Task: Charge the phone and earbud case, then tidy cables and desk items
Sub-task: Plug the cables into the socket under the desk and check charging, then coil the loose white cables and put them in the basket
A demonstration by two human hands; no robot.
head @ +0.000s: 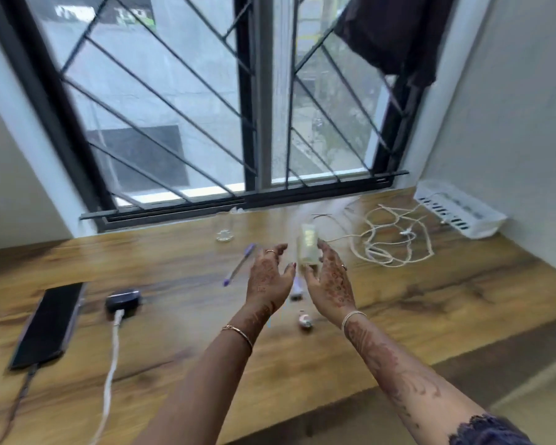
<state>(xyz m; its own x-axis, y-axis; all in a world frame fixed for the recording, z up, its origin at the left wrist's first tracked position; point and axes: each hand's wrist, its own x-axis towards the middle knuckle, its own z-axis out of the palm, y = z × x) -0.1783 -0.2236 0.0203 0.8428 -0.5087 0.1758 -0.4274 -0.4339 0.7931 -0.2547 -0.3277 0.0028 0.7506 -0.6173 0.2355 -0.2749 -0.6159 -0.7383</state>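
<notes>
A black phone [42,326] lies at the desk's left with a dark cable in its near end. Beside it sits the dark earbud case [122,301] with a white cable [111,374] plugged in. My left hand [270,279] hovers mid-desk, fingers spread, holding nothing. My right hand [329,281] curls its fingers and thumb around the right side and bottom of a pale yellowish container [306,245]. Blur hides whether the container rests on the desk. A tangle of white cables [395,242] lies to the right of my hands.
A purple pen [239,268] lies left of my left hand. A second pen [297,290] and a small round item [305,322] lie between my wrists. A small glass [224,231] stands near the window. A white power strip [459,210] sits at the back right corner.
</notes>
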